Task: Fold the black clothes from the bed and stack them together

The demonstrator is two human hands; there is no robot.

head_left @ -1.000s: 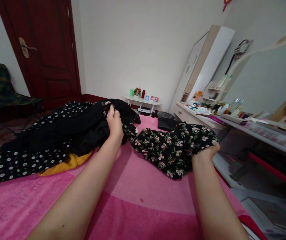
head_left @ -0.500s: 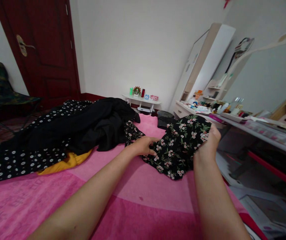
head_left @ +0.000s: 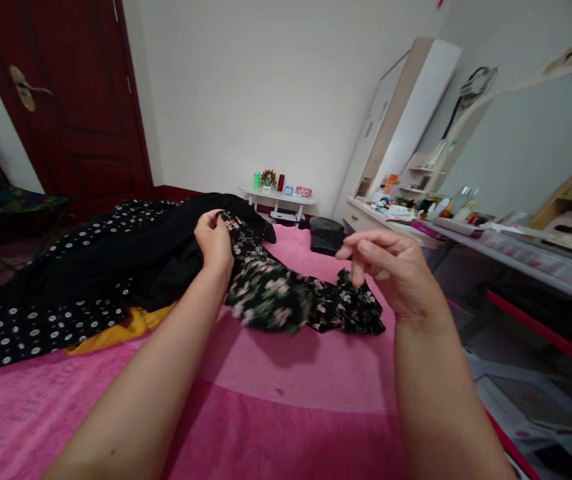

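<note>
My left hand [head_left: 215, 241] is closed on one end of a black garment [head_left: 271, 293] printed with small pink flowers and green leaves, lifting it beside the dark clothes pile. The cloth hangs and runs rightward, its middle smeared by motion. Its far right part lies crumpled on the pink bedspread [head_left: 286, 380]. Above that crumpled end, my right hand [head_left: 391, 267] is raised with its fingers loosely bent and apart. No cloth shows between them.
Heaped on the left are black clothes [head_left: 166, 247], white-dotted black fabric [head_left: 41, 327] and a yellow cloth [head_left: 126, 327]. A folded black item [head_left: 327, 237] lies at the bed's far edge. A cluttered dressing table [head_left: 506, 247] stands along the right.
My left hand has moved left and up, drawing the floral garment with it. My right hand has let go of the cloth and shifted slightly left. The view has turned a little.
</note>
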